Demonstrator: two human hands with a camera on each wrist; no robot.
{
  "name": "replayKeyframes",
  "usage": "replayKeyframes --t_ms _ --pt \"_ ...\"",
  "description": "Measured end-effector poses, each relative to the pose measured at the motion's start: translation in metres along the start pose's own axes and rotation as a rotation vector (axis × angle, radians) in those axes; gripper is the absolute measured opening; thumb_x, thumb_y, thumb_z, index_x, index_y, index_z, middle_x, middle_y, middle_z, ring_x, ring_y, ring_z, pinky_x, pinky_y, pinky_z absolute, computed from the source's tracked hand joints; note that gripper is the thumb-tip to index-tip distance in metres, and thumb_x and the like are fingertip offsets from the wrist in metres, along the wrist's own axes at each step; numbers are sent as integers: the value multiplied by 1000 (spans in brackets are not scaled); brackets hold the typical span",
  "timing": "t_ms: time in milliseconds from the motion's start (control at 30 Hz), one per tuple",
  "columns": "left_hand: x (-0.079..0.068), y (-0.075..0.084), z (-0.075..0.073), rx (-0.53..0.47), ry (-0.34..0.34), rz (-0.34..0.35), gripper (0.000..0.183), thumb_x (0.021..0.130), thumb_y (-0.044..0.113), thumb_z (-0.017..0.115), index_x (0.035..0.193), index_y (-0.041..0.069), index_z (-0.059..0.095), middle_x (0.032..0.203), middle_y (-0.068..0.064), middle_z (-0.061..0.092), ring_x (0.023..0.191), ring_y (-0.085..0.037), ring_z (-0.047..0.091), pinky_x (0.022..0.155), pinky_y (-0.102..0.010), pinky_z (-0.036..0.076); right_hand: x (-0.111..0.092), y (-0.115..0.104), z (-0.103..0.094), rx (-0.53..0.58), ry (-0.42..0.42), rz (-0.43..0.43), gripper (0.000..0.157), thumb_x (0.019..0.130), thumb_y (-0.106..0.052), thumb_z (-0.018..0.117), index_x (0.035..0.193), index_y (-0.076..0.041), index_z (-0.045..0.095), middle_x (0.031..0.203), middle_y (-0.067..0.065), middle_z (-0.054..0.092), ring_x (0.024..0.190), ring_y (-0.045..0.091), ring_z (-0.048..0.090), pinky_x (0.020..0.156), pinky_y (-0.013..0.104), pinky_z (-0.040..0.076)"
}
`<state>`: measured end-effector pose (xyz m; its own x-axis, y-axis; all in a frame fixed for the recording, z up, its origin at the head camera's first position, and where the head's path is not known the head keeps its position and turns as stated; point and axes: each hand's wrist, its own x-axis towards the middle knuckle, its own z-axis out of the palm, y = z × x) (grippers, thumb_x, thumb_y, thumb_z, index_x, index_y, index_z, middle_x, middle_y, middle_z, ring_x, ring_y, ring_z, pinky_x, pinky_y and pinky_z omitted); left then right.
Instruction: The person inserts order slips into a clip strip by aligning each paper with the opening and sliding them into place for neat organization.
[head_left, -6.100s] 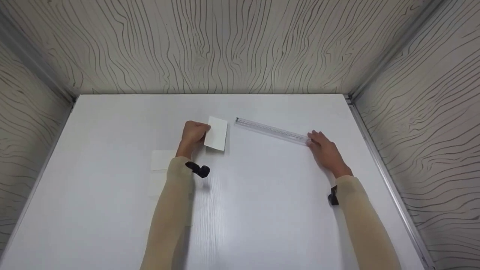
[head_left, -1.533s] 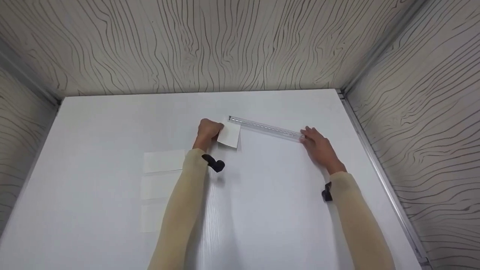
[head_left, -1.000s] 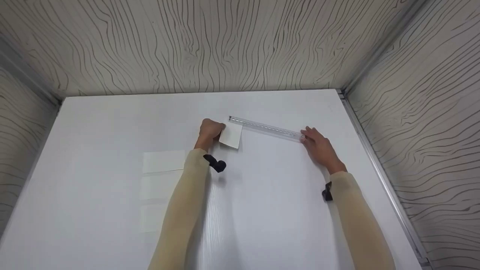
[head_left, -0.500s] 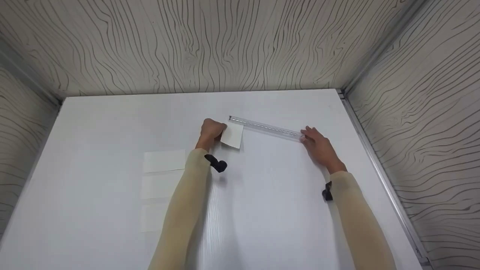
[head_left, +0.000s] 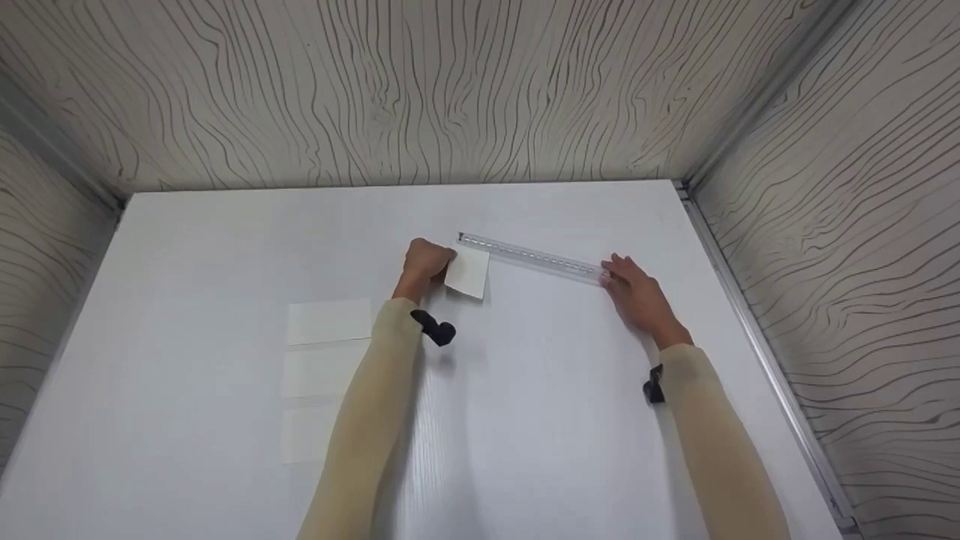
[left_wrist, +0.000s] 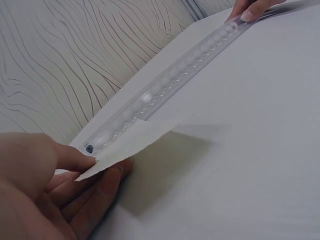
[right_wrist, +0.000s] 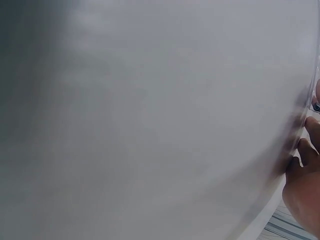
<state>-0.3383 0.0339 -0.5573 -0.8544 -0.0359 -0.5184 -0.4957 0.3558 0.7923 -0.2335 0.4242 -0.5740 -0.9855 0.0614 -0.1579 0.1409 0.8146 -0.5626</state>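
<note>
a: ok so what do we see in the left hand (head_left: 427, 259)?

b: we've got it pinching a small pale paper slip (head_left: 469, 274), thumb on top and fingers curled in underneath; the left wrist view shows that best for us; the slip sits at a tilt, at least partly up off the white table (head_left: 555, 420), with a shadow below it and a slight bend in it

a: and the right hand (head_left: 637, 296)?

b: we see thumb and fingers gripping the right end of a clear plastic strip (head_left: 534, 256), the one with a row of round marks along it; in the right wrist view we only catch part of that hand at the edge

a: how do the two things sit, as we look at them?

b: the strip runs at a slant, its dark-marked left end farther back; the slip is just in front of that end, and we can't tell if they touch

a: anything else around?

b: yep, three pale paper rectangles (head_left: 326, 322) lie in a column on the left, partly behind the beige left sleeve (head_left: 367, 420); behind the table we've got a wood-grain patterned panel (head_left: 420, 90)
</note>
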Motion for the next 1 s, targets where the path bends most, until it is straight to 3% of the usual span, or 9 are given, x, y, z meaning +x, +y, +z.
replayKeyframes --t_ms 267,600,1000 --pt "0 -1 3 -3 -17 -1 46 99 19 65 138 -6 61 126 -16 69 104 -22 61 95 -33 52 0 -1 1 5 11 8 55 110 -50 47 160 -26 45 176 -2 26 167 29 11 132 60 11" --pt "-3 0 9 -47 -27 4 34 99 16 65 126 -4 66 88 -5 60 74 -15 56 64 -26 45 0 1 3 20 1 26 55 110 -51 45 161 -30 42 176 -4 24 167 26 8 133 58 8" --pt "0 1 12 -35 -31 -4 45 100 18 65 138 -6 60 111 -12 66 92 -19 60 79 -29 48 2 0 4 6 6 32 56 110 -50 45 161 -28 42 176 -5 24 167 26 8 133 58 8"
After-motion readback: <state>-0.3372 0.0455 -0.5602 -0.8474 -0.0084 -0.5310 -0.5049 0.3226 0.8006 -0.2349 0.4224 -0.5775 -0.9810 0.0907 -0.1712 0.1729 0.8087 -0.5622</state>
